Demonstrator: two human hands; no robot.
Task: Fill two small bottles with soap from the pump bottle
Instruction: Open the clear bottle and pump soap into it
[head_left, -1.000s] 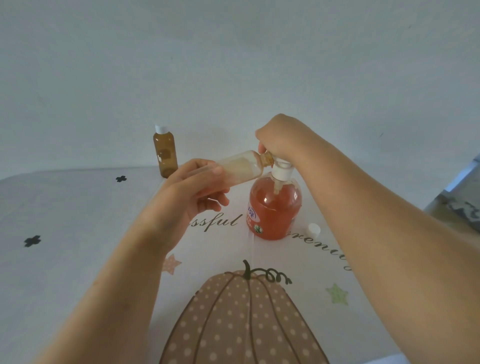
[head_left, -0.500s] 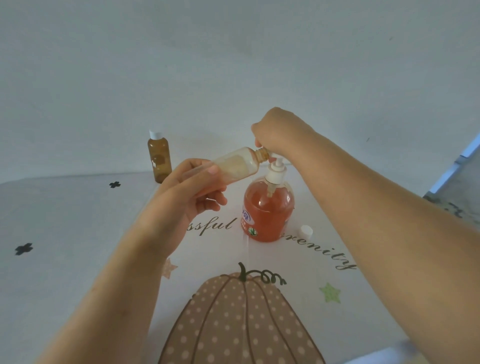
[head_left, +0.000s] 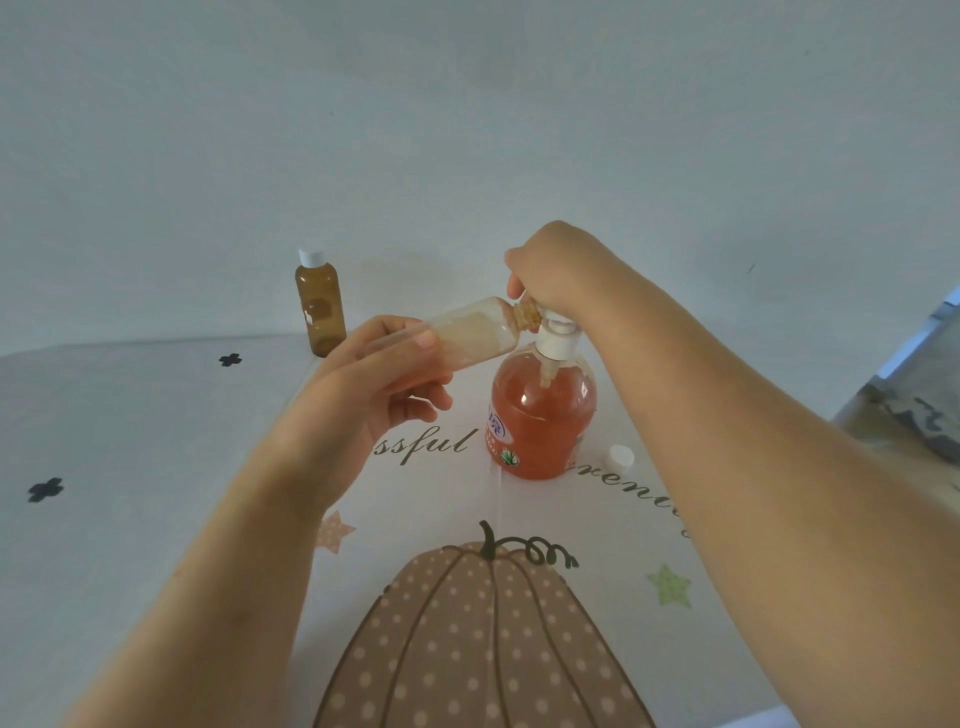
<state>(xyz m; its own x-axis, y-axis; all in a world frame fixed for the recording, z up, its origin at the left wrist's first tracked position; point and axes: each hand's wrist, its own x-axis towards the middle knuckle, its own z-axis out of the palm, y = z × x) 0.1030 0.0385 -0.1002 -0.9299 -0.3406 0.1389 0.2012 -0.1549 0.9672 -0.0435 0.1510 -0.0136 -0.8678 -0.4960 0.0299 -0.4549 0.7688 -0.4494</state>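
Clear plastic fills our left grip (head_left: 374, 384): fingers and thumb curled round the base end of the small clear bottle (head_left: 472, 338), held off the surface (head_left: 130, 441), tilted almost on its side, uncapped neck up against the nozzle of the pump head (head_left: 556, 338). Contents: pale and cloudy; how much, we cannot tell. Our right grip (head_left: 556, 270): closed down over the top of that white pump head, fingers curled on it, thumb by the small bottle's neck. Below it, the pump bottle (head_left: 543, 421): upright on the surface, orange soap nearly to the shoulder, label facing left. Near its right side, one loose white cap (head_left: 621, 459), lying on the cloth. Behind and left, well apart, an amber bottle (head_left: 320, 312): upright, white cap on. Surface covering: pale cloth, black crosses, script lettering, stars, a dotted pumpkin print (head_left: 483, 639) nearest us. Pale wall (head_left: 467, 130) behind.
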